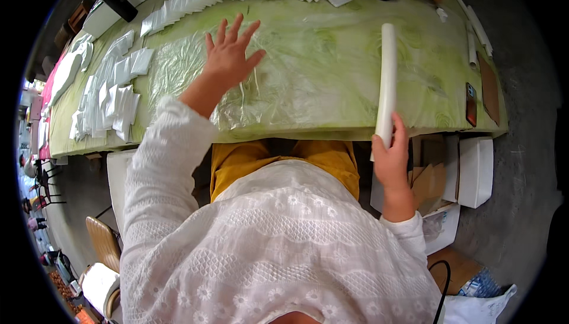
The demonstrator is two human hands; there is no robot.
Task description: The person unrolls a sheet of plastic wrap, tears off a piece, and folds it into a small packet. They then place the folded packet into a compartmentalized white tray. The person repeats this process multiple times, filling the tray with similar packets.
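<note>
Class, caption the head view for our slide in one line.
Left hand spread over clear plastic film, right hand gripping a long white rod, above a green tablecloth.

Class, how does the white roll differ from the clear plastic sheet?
The white roll is long and narrow; the clear plastic sheet spreads wide. The roll is opaque and smooth, while the sheet is see-through and creased. The right hand grips the roll; the left hand is spread over the sheet.
</note>
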